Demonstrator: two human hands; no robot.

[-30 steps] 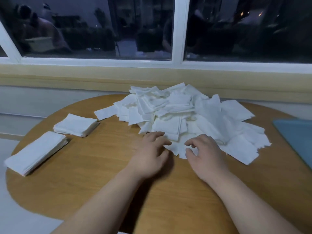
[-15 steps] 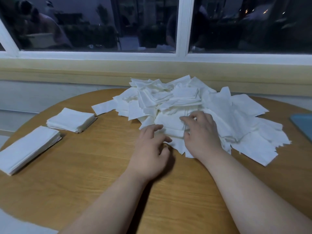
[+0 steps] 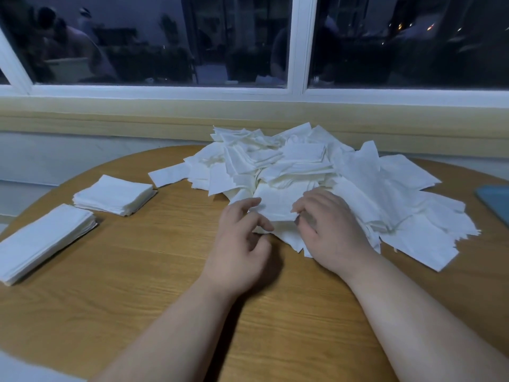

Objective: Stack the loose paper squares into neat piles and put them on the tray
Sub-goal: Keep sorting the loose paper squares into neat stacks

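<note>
In the head view, the left hand and right hand are pinching opposite edges of a bundle of paper squares at the heap's 6 o'clock side, the tray lying at 3 o'clock, nearer the right hand.

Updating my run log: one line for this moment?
left hand, right hand: pinch small stack | heap: unsorted | finished piles: off tray

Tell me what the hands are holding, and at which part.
Both hold a small stack of paper squares at the near edge of the pile. The left hand pinches its left edge and the right hand its right edge.
</note>
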